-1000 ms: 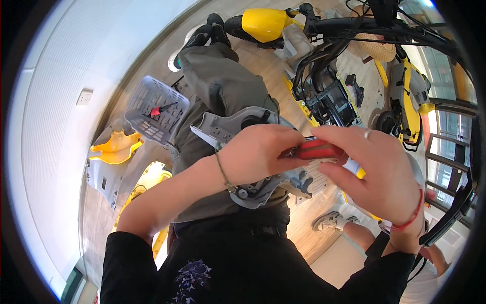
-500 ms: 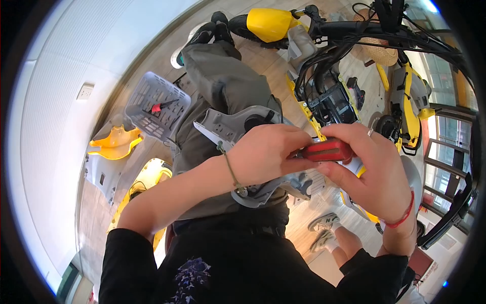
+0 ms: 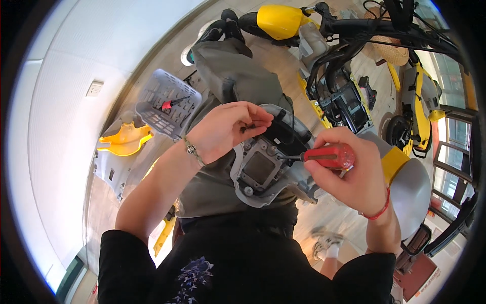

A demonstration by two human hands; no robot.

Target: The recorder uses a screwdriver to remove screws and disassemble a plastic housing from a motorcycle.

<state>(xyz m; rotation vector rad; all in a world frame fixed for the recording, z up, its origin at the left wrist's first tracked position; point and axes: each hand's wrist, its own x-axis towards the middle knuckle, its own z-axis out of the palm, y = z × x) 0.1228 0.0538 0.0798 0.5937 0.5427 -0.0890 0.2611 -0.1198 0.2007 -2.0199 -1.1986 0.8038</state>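
Note:
A grey plastic scooter panel (image 3: 236, 177) lies across my lap, with a square dark plate (image 3: 259, 168) fixed in its middle by a metal frame. My right hand (image 3: 362, 177) is closed round the red handle of a screwdriver (image 3: 329, 156). Its shaft points left, and the tip meets the frame's upper right corner, at or very near a screw spot. Above the panel's upper left side, my left hand (image 3: 223, 130) is pinched, fingertips together. Something small and dark shows between its fingers, too small to name.
Left of my legs stands a grey basket (image 3: 152, 117) with a red-and-black tool inside. Beside it lies a yellow plastic part (image 3: 126, 141). A partly stripped scooter (image 3: 349, 109) stands ahead right, a yellow one (image 3: 421, 101) beyond. Another person's shoe (image 3: 326, 245) shows at lower right.
Both hands were together on the red-handled tool; now they are apart. My right hand has brought the screwdriver to the panel, its shaft now showing. My left hand has moved left and up.

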